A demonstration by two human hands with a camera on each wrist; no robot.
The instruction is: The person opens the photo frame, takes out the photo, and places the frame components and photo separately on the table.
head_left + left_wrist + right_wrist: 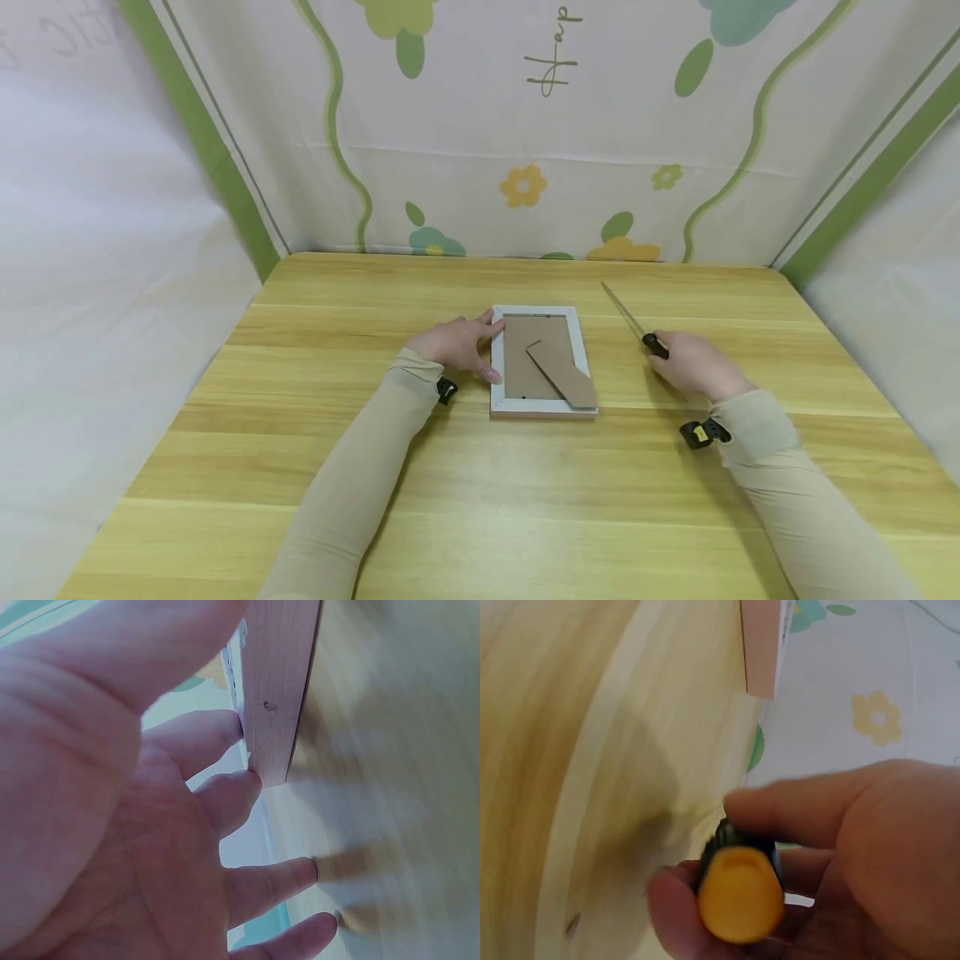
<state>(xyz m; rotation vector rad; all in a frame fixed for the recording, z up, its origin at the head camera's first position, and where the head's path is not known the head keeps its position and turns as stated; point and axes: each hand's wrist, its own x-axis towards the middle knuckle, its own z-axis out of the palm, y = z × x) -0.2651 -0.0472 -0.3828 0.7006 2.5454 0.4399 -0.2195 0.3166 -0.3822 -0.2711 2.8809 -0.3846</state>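
A white picture frame [498,354] lies back side up on the table, its brown backing board [525,367] showing. A brown stand flap [568,375] slants across the board to the lower right corner. My left hand [459,343] rests against the frame's left side, thumb and fingers spread along it. In the left wrist view, two fingertips touch the frame's side [276,690] and the other two fingers reach past its corner. To the right of the frame, my right hand [693,362] grips a screwdriver [656,345] by its black handle with a yellow end [741,896]. Its thin shaft points away, up and left.
The wooden table [480,517] extends around the frame. At its far edge hangs a white cloth [450,108] with printed flowers, and pale cloth also hangs at both sides. Dark wrist straps sit on the left wrist [447,390] and right wrist [705,432].
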